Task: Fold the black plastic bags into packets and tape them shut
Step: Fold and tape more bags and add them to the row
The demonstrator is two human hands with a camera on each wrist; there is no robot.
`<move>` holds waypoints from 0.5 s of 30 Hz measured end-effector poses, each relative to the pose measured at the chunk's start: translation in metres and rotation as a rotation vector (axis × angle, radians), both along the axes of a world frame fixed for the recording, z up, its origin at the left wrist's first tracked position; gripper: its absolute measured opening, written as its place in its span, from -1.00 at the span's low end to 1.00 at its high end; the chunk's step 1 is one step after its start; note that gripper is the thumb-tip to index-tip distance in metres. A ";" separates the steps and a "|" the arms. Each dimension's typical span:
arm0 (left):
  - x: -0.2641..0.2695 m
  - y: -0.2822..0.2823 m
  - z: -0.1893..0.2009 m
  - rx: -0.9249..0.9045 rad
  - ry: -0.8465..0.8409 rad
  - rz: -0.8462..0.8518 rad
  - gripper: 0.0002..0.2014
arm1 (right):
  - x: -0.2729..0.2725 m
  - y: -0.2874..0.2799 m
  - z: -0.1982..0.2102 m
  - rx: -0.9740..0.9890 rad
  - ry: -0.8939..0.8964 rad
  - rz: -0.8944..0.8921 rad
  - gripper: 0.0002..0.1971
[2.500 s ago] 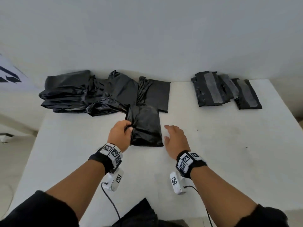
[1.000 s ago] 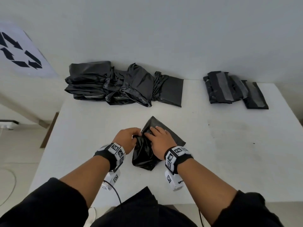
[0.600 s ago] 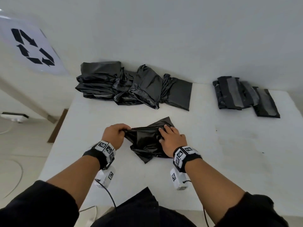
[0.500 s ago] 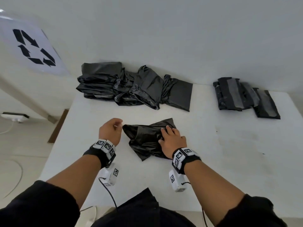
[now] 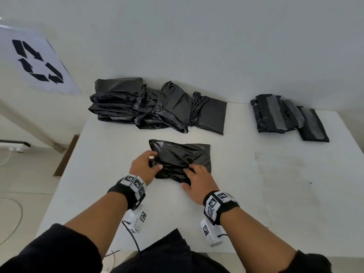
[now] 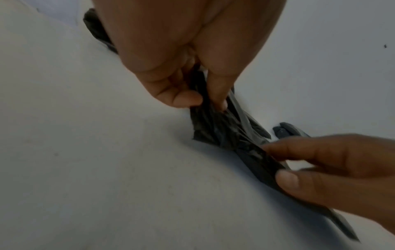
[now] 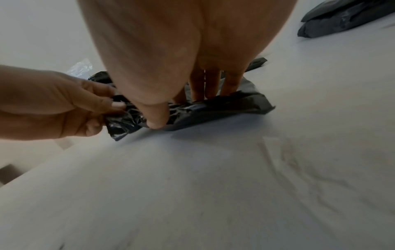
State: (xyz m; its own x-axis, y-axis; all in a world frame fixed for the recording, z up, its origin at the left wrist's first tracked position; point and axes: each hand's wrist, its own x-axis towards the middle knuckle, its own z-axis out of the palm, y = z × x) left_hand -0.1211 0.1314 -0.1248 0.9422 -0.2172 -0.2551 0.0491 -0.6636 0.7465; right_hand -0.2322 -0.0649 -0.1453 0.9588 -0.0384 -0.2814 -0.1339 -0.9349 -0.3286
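Observation:
A crumpled black plastic bag [image 5: 185, 154] lies on the white table [image 5: 266, 194] in front of me. My left hand [image 5: 156, 164] pinches its bunched left end between thumb and fingers, as the left wrist view shows [image 6: 210, 101]. My right hand [image 5: 187, 178] holds the near edge, fingers on top and thumb at the front [image 7: 177, 111]. At the back left lies a pile of loose black bags [image 5: 153, 107]. Folded packets with grey tape [image 5: 285, 117] sit at the back right.
The table stands against a white wall. A recycling sign [image 5: 35, 64] hangs on the left. On the floor at the left are a power strip [image 5: 13, 146] and cables. The table's left edge is close to my left arm.
The bag was pulled from the pile toward me and turned crosswise. My left hand let go briefly and now pinches the left end again; my right hand slid to the near edge.

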 end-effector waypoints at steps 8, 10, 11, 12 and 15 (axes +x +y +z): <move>-0.017 0.008 -0.008 -0.202 0.248 -0.073 -0.18 | -0.003 0.002 0.001 0.061 -0.059 -0.060 -0.28; -0.023 0.002 -0.014 -0.051 0.158 -0.140 -0.18 | -0.005 0.001 0.001 0.057 -0.033 -0.053 -0.31; -0.024 0.002 -0.015 0.024 0.112 -0.146 -0.21 | -0.006 0.000 0.001 0.052 -0.012 -0.043 -0.33; -0.022 0.004 -0.014 0.092 0.082 -0.160 -0.26 | -0.006 -0.001 0.001 0.047 0.002 -0.034 -0.34; -0.012 0.018 -0.010 0.317 0.046 -0.297 -0.46 | -0.005 -0.006 -0.001 0.046 -0.001 -0.031 -0.37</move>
State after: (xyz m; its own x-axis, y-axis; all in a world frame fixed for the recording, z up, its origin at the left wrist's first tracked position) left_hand -0.1334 0.1494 -0.1344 0.8369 -0.3812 -0.3929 -0.1500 -0.8499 0.5052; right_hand -0.2376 -0.0705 -0.1458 0.9577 -0.0550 -0.2824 -0.1620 -0.9143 -0.3713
